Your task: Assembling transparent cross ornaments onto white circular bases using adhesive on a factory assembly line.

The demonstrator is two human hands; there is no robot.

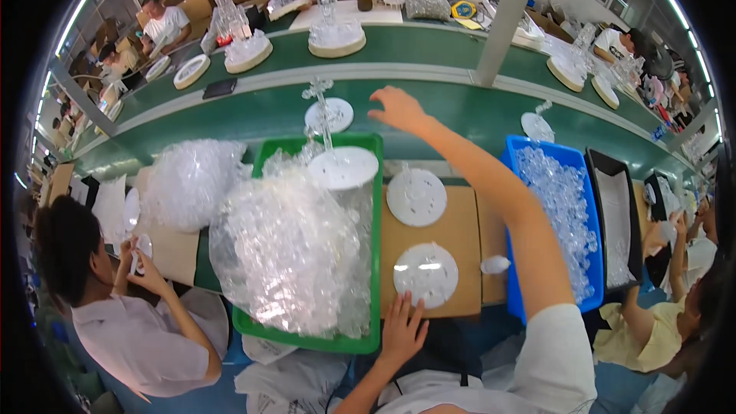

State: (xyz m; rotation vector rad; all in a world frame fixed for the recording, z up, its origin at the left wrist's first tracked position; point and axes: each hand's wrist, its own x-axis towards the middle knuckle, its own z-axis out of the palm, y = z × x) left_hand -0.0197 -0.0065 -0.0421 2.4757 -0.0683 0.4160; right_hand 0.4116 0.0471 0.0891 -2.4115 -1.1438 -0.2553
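My left hand (402, 330) rests with fingers spread at the near edge of a round white disc (425, 274), touching its rim. My right arm stretches far forward, and my right hand (399, 110) hovers over the green conveyor belt (452, 119), fingers apart and nothing visible in them. Left of that hand, a white disc with an upright clear plastic stem (326, 115) is on the belt. A second white disc (416, 197) lies beyond the first on the brown cardboard (468, 222). Another disc (343, 168) sits at the far side of the green crate.
The green crate (376, 261) at left overflows with bagged clear plastic parts (284, 253). A blue bin (514, 222) of clear pieces and a black tray (613, 207) stand at right. A metal post (506, 23) rises beyond the belt. Co-workers sit on both sides.
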